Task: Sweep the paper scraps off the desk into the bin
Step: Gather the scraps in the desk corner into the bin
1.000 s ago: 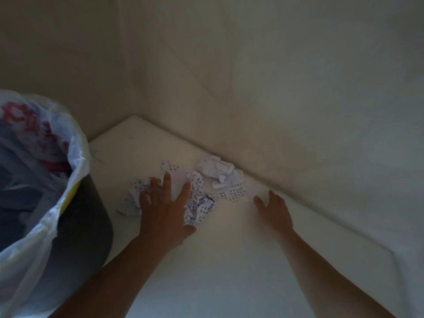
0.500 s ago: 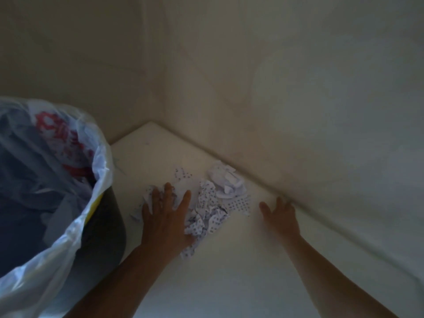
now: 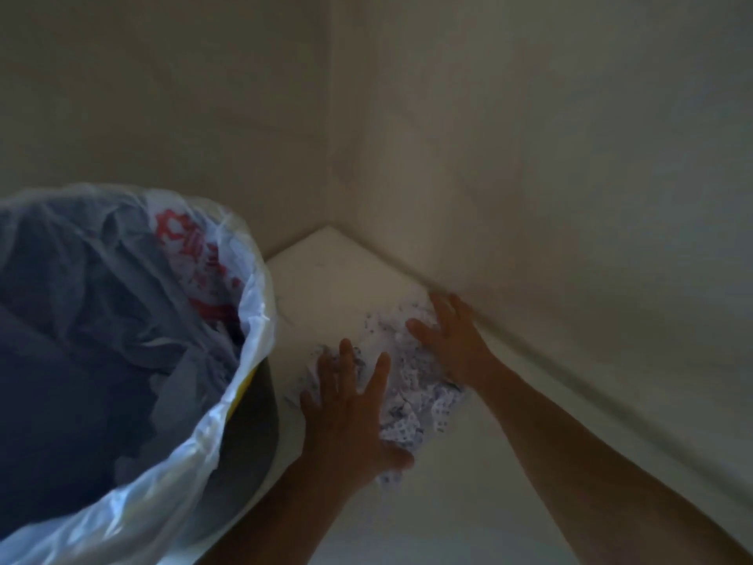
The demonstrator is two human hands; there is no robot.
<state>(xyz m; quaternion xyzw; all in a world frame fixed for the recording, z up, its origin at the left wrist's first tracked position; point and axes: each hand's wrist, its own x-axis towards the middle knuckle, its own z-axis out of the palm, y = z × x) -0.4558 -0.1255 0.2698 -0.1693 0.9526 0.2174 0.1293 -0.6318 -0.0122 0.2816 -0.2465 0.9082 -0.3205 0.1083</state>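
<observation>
A heap of white paper scraps with dark dots lies on the white desk, near its back corner. My left hand rests flat on the left side of the heap, fingers spread. On the heap's right side my right hand lies with fingers apart, close to the wall. The scraps are bunched between the two hands. The bin, lined with a white plastic bag printed in red, stands at the desk's left edge, its mouth open beside my left hand.
Beige walls meet in a corner right behind the desk and hem in its back and right sides. Bare desk surface lies in front of the heap, toward me.
My right hand has slid left from the bare desk onto the scraps, pushing them toward my left hand. The heap is tighter, and the view has shifted so the bin looms larger.
</observation>
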